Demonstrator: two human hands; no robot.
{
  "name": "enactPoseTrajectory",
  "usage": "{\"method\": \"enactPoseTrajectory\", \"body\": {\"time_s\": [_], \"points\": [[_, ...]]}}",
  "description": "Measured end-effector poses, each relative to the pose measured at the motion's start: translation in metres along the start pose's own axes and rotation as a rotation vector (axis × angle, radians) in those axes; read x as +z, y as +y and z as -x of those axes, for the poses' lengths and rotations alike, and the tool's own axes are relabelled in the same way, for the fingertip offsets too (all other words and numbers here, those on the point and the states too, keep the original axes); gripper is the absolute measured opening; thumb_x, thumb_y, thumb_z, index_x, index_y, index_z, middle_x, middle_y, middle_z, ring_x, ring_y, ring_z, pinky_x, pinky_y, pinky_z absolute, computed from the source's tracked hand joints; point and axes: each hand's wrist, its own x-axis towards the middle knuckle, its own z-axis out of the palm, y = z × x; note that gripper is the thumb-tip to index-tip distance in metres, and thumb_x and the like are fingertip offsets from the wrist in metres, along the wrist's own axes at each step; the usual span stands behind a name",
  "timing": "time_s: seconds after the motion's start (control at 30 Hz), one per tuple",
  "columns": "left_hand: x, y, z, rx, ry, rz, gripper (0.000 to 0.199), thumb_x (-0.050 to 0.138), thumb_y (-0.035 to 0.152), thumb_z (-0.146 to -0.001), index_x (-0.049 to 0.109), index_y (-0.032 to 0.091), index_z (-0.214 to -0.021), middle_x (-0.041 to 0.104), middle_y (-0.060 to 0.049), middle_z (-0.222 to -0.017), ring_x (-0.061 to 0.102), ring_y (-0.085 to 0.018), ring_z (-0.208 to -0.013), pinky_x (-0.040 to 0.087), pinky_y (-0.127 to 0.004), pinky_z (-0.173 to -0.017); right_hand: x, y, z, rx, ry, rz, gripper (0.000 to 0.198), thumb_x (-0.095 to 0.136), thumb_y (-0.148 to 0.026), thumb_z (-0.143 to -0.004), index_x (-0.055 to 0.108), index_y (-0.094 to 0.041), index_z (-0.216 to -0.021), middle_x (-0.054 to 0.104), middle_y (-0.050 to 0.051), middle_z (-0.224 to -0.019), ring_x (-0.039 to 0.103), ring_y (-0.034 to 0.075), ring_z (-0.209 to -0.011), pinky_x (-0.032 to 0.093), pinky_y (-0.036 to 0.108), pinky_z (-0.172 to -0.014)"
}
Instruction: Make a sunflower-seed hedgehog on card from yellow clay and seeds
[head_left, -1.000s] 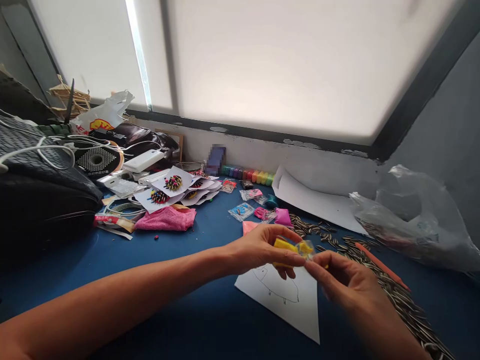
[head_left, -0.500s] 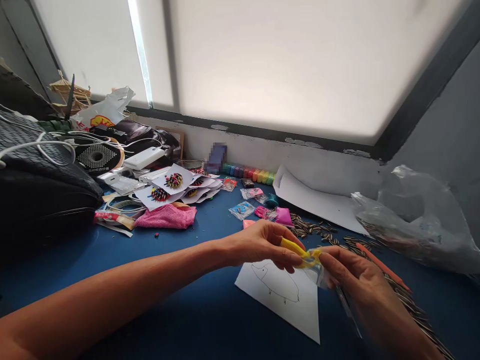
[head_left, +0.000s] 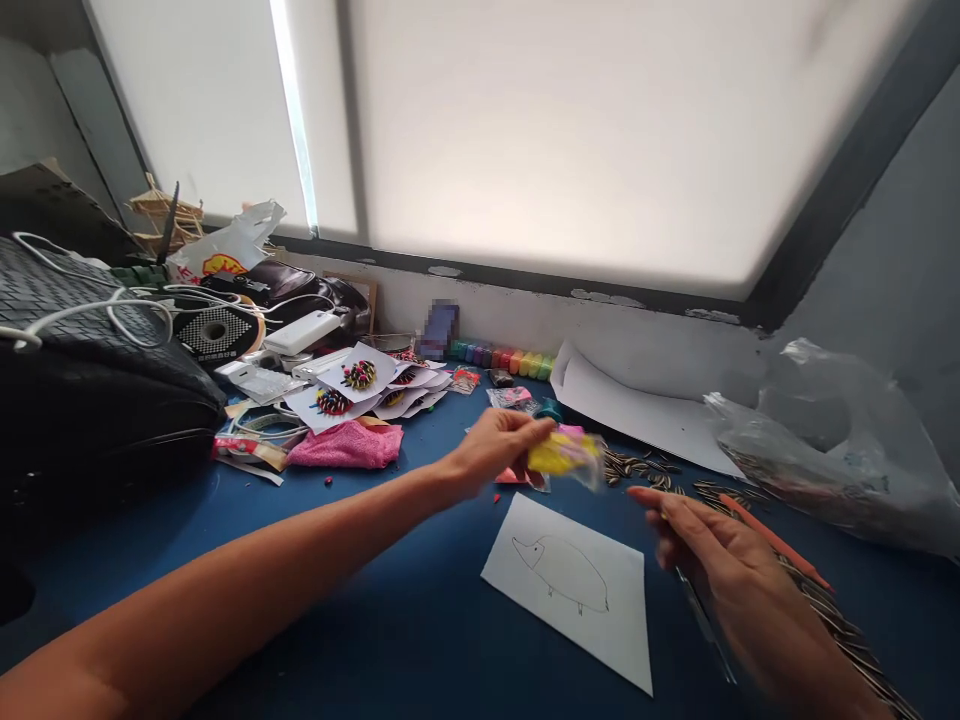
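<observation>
Blurred by motion, a clear packet of yellow clay (head_left: 561, 455) is pinched between the thumb and fingers of my left hand (head_left: 496, 445), above the table. Lower to the right, my right hand (head_left: 724, 560) has its thumb and fingertips closed together; whatever they pinch is too small or hidden to name. Between and below the hands lies a white sheet (head_left: 574, 640) with a pencil-like outline of a long-snouted, hedgehog-like animal. A thin, shiny tool (head_left: 706, 628) lies beside the right hand, partly covered by it.
Striped seeds (head_left: 637, 468) are scattered behind and along the right, near an orange strip (head_left: 780, 540). A clear plastic bag (head_left: 840, 450) stands far right. Coloured clay packets (head_left: 517, 362) line the wall. Left are a pink cloth (head_left: 349, 445), decorated cards (head_left: 358, 375) and a black bag (head_left: 90, 400).
My hands have separated. The left has carried the yellow packet up and leftward, away from the right hand, which has let go of the packet. More of the drawing shows.
</observation>
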Motion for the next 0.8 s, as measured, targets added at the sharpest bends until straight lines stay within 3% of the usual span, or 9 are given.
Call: {"method": "enactPoseTrajectory", "body": {"time_s": [0.07, 0.17, 0.23, 0.3, 0.4, 0.47, 0.53, 0.7, 0.8], "points": [[-0.020, -0.006, -0.010, 0.031, 0.129, -0.130, 0.031, 0.058, 0.040, -0.101, 0.062, 0.013, -0.115, 0.067, -0.007, -0.105, 0.067, -0.017, -0.083, 0.058, -0.033, -0.072, -0.001, -0.001, -0.002, -0.017, 0.004, 0.024, 0.057, 0.074, -0.073, -0.057, 0.078, -0.022, -0.081, 0.070, 0.006, -0.073, 0.061, 0.018, -0.061, 0.055, 0.030, -0.058], [-0.044, -0.014, -0.018, 0.105, 0.280, -0.329, 0.034, 0.061, 0.034, -0.099, 0.058, 0.016, -0.127, 0.060, -0.010, -0.125, 0.064, -0.024, -0.104, 0.056, -0.044, -0.087, 0.000, 0.000, -0.001, -0.037, -0.024, 0.016, 0.055, 0.076, -0.070, -0.058, 0.078, -0.022, -0.085, 0.072, 0.006, -0.069, 0.062, 0.018, -0.057, 0.055, 0.029, -0.054], [-0.046, -0.015, -0.017, 0.182, 0.321, -0.462, 0.035, 0.061, 0.034, -0.099, 0.057, 0.017, -0.130, 0.056, -0.011, -0.132, 0.061, -0.026, -0.112, 0.053, -0.047, -0.093, 0.001, 0.003, 0.002, -0.035, -0.063, 0.033, 0.050, 0.076, -0.069, -0.060, 0.075, -0.022, -0.080, 0.069, 0.004, -0.064, 0.058, 0.015, -0.051, 0.051, 0.026, -0.048], [-0.037, -0.013, -0.012, 0.258, 0.271, -0.585, 0.033, 0.061, 0.031, -0.099, 0.058, 0.018, -0.128, 0.055, -0.011, -0.136, 0.058, -0.027, -0.118, 0.050, -0.049, -0.098, 0.002, 0.007, 0.004, -0.025, -0.081, 0.086, 0.046, 0.074, -0.067, -0.066, 0.070, -0.022, -0.071, 0.064, 0.002, -0.058, 0.050, 0.012, -0.045, 0.042, 0.022, -0.040], [-0.009, -0.008, -0.001, 0.330, 0.008, -0.742, 0.017, 0.059, 0.013, -0.095, 0.070, 0.019, -0.106, 0.068, -0.007, -0.114, 0.061, -0.022, -0.112, 0.048, -0.037, -0.099, 0.003, 0.011, 0.003, -0.015, -0.056, 0.149, 0.047, 0.069, -0.068, -0.070, 0.068, -0.022, -0.072, 0.058, 0.000, -0.054, 0.047, 0.011, -0.044, 0.034, 0.020, -0.035], [0.009, -0.006, 0.006, 0.352, -0.193, -0.822, 0.022, 0.068, 0.015, -0.089, 0.070, 0.021, -0.110, 0.070, -0.005, -0.112, 0.063, -0.022, -0.109, 0.048, -0.032, -0.096, 0.003, 0.011, 0.001, -0.032, -0.038, 0.168, 0.049, 0.069, -0.069, -0.068, 0.070, -0.021, -0.079, 0.057, -0.001, -0.054, 0.050, 0.013, -0.047, 0.037, 0.021, -0.037], [0.020, -0.005, 0.011, 0.334, -0.300, -0.900, 0.023, 0.069, 0.017, -0.086, 0.070, 0.020, -0.108, 0.069, -0.007, -0.110, 0.064, -0.024, -0.104, 0.049, -0.032, -0.091, 0.003, 0.009, -0.001, -0.047, -0.026, 0.182, 0.052, 0.069, -0.068, -0.067, 0.072, -0.021, -0.086, 0.056, -0.001, -0.055, 0.052, 0.014, -0.050, 0.042, 0.022, -0.041], [0.019, 0.001, 0.015, 0.158, -0.331, -1.036, 0.014, 0.064, 0.024, -0.086, 0.069, 0.017, -0.097, 0.070, -0.006, -0.092, 0.065, -0.021, -0.080, 0.048, -0.027, -0.066, 0.003, 0.007, 0.000, -0.079, -0.045, 0.208, 0.055, 0.063, -0.068, -0.071, 0.073, -0.019, -0.093, 0.065, 0.003, -0.065, 0.056, 0.015, -0.053, 0.047, 0.025, -0.045], [0.014, 0.006, 0.015, 0.082, -0.309, -1.073, 0.012, 0.065, 0.030, -0.086, 0.067, 0.018, -0.085, 0.068, -0.003, -0.079, 0.063, -0.019, -0.072, 0.043, -0.025, -0.057, 0.003, 0.008, 0.002, -0.117, -0.031, 0.250, 0.052, 0.066, -0.065, -0.070, 0.074, -0.019, -0.093, 0.060, 0.001, -0.058, 0.055, 0.015, -0.051, 0.047, 0.026, -0.045]]}}
